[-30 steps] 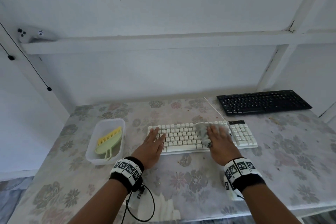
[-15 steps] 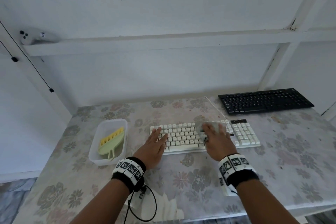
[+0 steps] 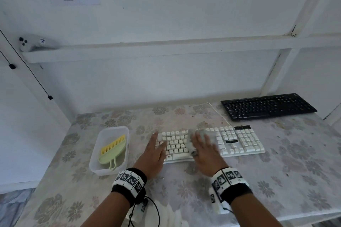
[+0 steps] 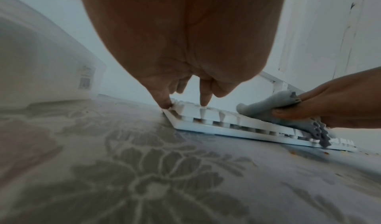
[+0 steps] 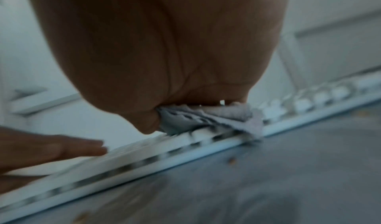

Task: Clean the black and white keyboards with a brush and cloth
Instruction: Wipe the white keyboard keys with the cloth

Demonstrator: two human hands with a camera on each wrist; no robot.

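Observation:
The white keyboard lies across the middle of the flowered table. My left hand rests flat on its left end, fingers straight, fingertips on the keys. My right hand presses a grey cloth onto the middle keys. In the left wrist view the thumb pinches the cloth against the fingers. The right wrist view is blurred, with the cloth bunched under the palm. The black keyboard lies at the back right, untouched. A green and yellow brush lies in a clear tub on the left.
The white keyboard's cable runs back toward the wall. A white rail crosses above the table, with a white controller on its left end. Small crumbs dot the tablecloth in front of the keyboard. The table's front edge is close to my wrists.
My right hand has slid the cloth leftward along the white keyboard's keys, toward my left hand. The left hand stays on the keyboard's left end.

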